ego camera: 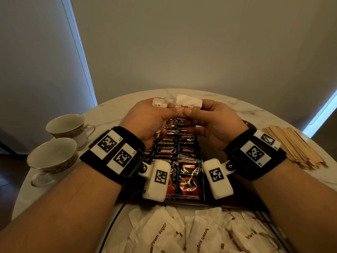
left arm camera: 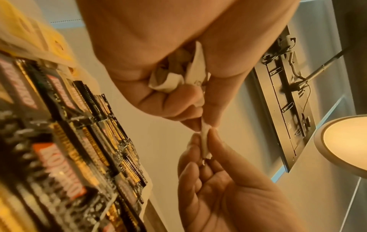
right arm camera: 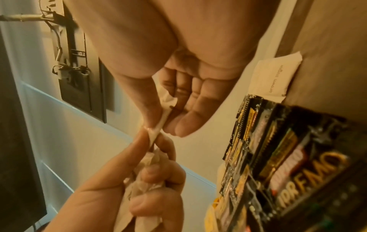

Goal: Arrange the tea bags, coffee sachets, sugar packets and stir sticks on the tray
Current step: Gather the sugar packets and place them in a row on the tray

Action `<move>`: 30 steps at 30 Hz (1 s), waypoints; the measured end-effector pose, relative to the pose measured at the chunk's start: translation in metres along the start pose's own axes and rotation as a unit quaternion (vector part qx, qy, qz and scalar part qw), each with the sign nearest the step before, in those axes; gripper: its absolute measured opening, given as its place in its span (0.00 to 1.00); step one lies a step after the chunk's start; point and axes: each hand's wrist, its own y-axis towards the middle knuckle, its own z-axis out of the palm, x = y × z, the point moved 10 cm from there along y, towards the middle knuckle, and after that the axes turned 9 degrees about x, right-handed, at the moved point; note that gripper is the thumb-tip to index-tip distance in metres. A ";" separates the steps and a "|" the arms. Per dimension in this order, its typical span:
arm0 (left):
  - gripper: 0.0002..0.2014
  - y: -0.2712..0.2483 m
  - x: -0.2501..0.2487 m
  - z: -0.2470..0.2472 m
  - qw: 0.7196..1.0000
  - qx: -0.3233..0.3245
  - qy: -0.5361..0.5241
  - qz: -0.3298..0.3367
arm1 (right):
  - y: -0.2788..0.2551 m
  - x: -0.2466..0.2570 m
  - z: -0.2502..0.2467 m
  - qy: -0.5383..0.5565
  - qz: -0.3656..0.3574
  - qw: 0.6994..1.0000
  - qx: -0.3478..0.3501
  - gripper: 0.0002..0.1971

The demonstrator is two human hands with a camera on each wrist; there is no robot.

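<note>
Between the two raised hands, a white brown-sugar packet (ego camera: 189, 103) is pinched by the right hand (ego camera: 215, 123) and the left hand (ego camera: 147, 119). A crumpled bundle of packets (left arm camera: 174, 75), barely visible from the head view, is shown clenched in the left palm. Below the grip, black coffee sachets (ego camera: 182, 157) are lined in rows.

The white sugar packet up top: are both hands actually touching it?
Touching. In the left wrist view the left hand and right hand both pinch the sugar packet between fingertips.
</note>
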 end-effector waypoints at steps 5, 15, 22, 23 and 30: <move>0.11 0.000 -0.001 0.000 1.000 0.001 0.011 0.008 | -0.001 0.001 0.003 -0.036 0.006 0.999 0.018 0.19; 0.07 0.002 -0.001 -0.005 1.000 -0.026 0.004 0.015 | -0.002 0.001 -0.012 -0.039 0.025 0.998 -0.042 0.06; 0.12 0.006 0.005 -0.007 1.000 -0.022 -0.006 0.001 | 0.003 0.008 -0.039 -0.115 0.023 0.990 -0.077 0.06; 0.13 0.006 0.005 -0.007 1.000 -0.018 -0.010 0.002 | 0.003 0.007 -0.051 -0.112 0.029 0.987 -0.107 0.07; 0.12 0.005 0.003 -0.011 1.000 -0.023 -0.019 -0.004 | 0.004 -0.045 -0.126 -0.086 0.175 0.954 -0.228 0.08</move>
